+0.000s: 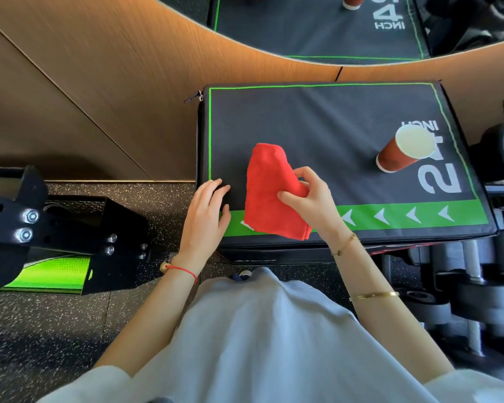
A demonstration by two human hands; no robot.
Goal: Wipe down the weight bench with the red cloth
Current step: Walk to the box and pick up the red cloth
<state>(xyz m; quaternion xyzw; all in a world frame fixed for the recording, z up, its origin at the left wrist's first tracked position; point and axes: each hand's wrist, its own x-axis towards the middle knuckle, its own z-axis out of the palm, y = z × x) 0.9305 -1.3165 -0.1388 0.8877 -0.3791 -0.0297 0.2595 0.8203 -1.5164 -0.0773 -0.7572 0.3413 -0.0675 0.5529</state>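
We see the red cloth (271, 193) folded on the near part of a black padded box (317, 120) with green trim, overlapping its green arrow strip. The right hand (309, 196) pinches the cloth's right edge between thumb and fingers. The left hand (205, 216) lies flat, fingers loose, on the box's near-left corner. A red paper cup (402, 149) stands far right.
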